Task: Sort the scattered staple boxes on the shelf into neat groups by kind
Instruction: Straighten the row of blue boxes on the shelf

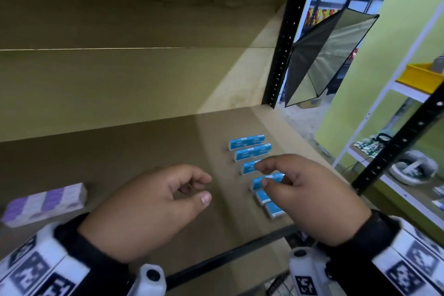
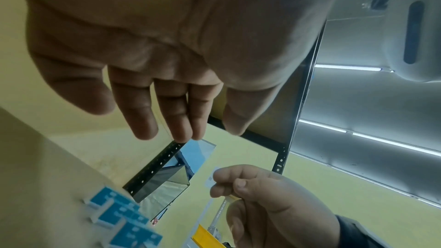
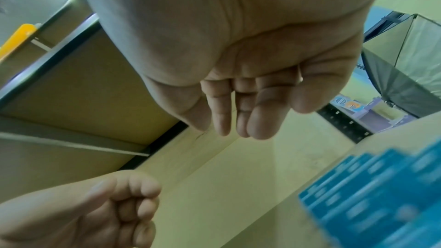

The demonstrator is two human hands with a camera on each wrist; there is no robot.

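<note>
- the blue boxes (image 1: 253, 149) stood in a loose row on the right part of the shelf (image 1: 144, 151), running from the back toward the front edge; the far two lay tidy and parallel, the near ones sat slightly askew and partly hidden under a hand.
- the purple boxes (image 1: 45, 203) lay as one block at the far left of the shelf, well apart from the blue row.
- the right hand (image 1: 310, 197) hovered just above the middle of the blue row with its fingers loosely bent; the right wrist view showed the palm bare, so it held nothing.
- the left hand (image 1: 149, 206) hung over bare shelf between the two groups, fingers loosely curled and thumb out, also holding nothing.
- judged from the layout, the sorting by kind looked mostly done, and the step in hand seemed to be tidying the blue row.
- the next move probably called for the right hand to come down on one of the skewed near boxes and nudge it square with its neighbours, lightly, since such small boxes would likely slide or tip and knock the row.
- whether any stray box remained outside the pictures could not be told.
</note>
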